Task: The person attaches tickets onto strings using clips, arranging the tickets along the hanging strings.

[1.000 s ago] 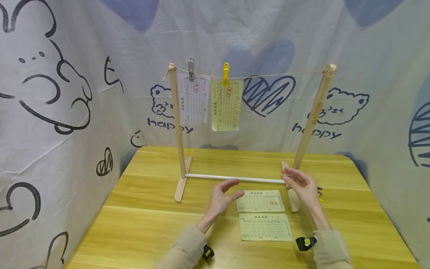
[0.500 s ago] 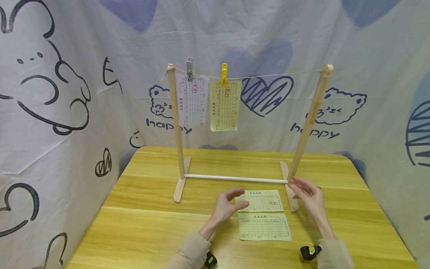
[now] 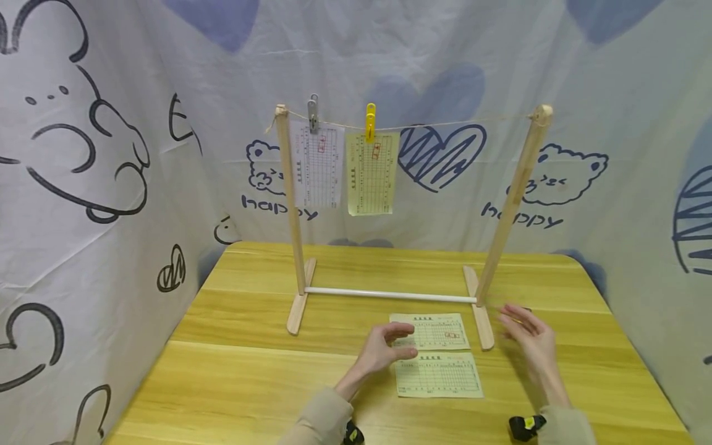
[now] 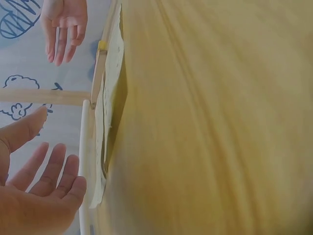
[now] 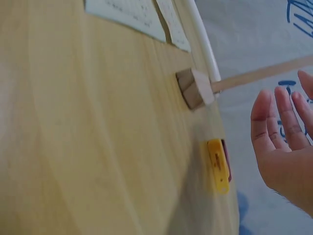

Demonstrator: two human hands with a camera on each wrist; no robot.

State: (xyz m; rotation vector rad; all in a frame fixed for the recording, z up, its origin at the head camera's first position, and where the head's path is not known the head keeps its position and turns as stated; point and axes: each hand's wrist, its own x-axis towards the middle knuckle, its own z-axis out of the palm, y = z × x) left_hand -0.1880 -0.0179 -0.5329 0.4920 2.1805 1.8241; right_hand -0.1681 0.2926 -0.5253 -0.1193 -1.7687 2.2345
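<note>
Two printed greenish-yellow paper slips lie on the table, a far slip (image 3: 436, 330) with a red stamp and a near slip (image 3: 442, 377). My left hand (image 3: 381, 351) hovers at their left side, thumb and fingers apart, holding nothing. To the right of the stand's right foot, my right hand (image 3: 531, 343) is in the air with loosely bent fingers and nothing in them. In the right wrist view, a yellow clothespin (image 5: 218, 165) lies on the table near that hand, with a dark reddish thing mostly hidden behind it.
A wooden stand (image 3: 512, 198) with a white bottom rod (image 3: 389, 295) carries a string. A grey clip (image 3: 314, 115) holds a white slip (image 3: 318, 170) there, and a yellow clip (image 3: 370, 122) holds a yellowish slip (image 3: 371, 179). A patterned curtain (image 3: 434, 49) surrounds the table.
My right hand has moved from the stand's right foot rightward and toward me. My left hand has come slightly nearer and to the right, beside the slips. The slips have not moved.
</note>
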